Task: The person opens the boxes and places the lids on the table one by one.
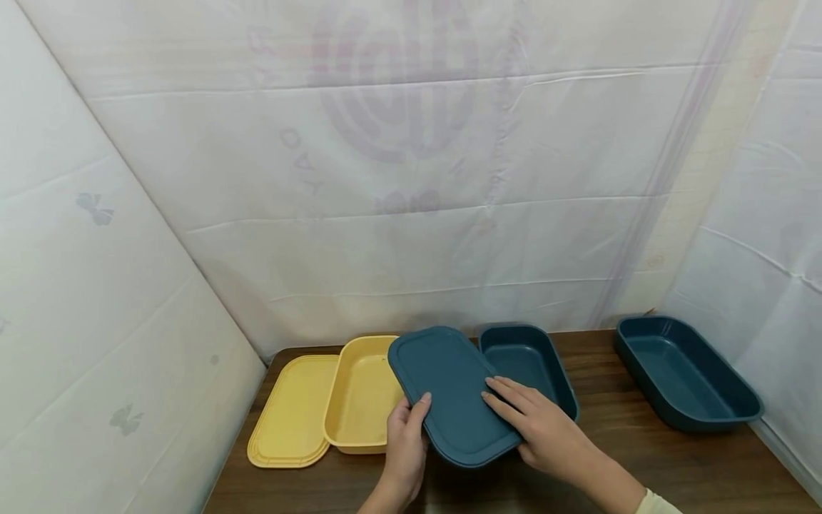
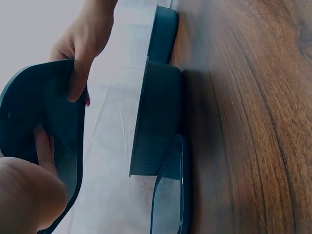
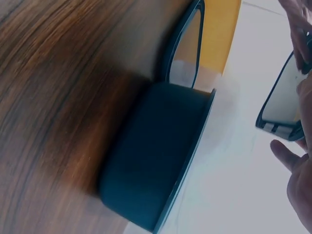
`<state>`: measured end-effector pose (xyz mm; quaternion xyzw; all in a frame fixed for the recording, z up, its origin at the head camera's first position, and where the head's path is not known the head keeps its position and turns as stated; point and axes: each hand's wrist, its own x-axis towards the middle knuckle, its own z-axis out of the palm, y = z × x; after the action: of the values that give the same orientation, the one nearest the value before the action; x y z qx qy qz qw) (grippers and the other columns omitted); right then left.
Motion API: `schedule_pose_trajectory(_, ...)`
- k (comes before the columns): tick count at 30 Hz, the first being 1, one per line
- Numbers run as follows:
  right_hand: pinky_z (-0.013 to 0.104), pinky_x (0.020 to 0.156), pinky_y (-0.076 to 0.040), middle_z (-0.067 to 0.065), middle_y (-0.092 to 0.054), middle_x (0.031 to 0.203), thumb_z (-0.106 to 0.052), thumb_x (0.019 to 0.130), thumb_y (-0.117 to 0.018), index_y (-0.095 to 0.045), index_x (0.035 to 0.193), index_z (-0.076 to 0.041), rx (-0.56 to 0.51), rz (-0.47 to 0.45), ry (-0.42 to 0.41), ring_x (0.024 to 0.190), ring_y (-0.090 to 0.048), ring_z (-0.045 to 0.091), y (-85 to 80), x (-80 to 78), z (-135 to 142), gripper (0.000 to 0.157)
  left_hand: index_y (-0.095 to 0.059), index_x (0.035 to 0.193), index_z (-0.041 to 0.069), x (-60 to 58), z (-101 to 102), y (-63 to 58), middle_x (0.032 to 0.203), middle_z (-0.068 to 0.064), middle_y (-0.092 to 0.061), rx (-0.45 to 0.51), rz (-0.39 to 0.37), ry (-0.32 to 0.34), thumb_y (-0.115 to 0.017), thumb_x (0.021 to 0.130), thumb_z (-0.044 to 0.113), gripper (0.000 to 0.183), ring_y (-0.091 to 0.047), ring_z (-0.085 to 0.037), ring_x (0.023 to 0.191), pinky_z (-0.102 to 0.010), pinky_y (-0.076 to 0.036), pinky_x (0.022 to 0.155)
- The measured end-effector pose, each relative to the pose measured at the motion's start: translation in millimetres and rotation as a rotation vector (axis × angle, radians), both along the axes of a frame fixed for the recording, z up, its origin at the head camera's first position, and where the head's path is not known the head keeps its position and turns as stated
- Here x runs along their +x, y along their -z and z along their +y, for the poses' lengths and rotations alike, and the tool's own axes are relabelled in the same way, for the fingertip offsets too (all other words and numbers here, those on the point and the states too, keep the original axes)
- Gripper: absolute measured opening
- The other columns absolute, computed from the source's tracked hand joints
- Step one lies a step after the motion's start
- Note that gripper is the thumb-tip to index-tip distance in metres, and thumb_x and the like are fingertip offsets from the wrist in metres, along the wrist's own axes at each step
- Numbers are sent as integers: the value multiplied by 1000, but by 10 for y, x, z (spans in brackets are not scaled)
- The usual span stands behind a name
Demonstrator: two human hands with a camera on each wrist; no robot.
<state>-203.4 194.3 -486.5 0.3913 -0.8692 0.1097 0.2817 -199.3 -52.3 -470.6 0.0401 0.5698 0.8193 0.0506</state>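
Note:
Both hands hold a dark blue rounded rectangular lid (image 1: 443, 378) tilted above the front of the table. My left hand (image 1: 406, 442) grips its left edge, thumb on the upper face and fingers underneath. At the right edge, my right hand (image 1: 546, 428) lays its fingers over the top, while its thumb (image 2: 78, 85) shows against the underside in the left wrist view. Behind the lid stands a dark blue container (image 1: 523, 364), partly covered by the lid and right hand. Left of it, a yellow container (image 1: 362, 400) is partly hidden by the lid.
A yellow lid (image 1: 295, 410) lies at the far left, touching the yellow container. Another dark blue container (image 1: 681, 378) stands at the right. In the right wrist view, a dark-rimmed flat piece (image 3: 185, 53) with a clear or shiny middle stands beside a container. White sheets (image 1: 411, 178) enclose the wooden table (image 1: 597, 385).

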Motion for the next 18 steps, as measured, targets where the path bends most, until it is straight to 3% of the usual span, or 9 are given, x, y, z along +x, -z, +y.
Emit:
schedule_pose_trajectory(8,35,109,-30,9,-50,144,3,59,-69,-51,140,-9,-7,79,-31,131,-49,28,-42,18,-120,84,-49,131,0,16,80,19,124,-19,-61,-20,14,-22,-59,96,27,46,-64,-25,108,-32,-55,87)
schedule_pose_trajectory(18,41,100,-45,5,-46,148,3,68,-64,-44,145,-13,46,18,-13,134,-46,25,-8,31,-112,81,-47,133,2,36,156,133,125,-18,-60,-5,22,-4,-60,96,26,46,-64,-27,109,-34,-55,86)
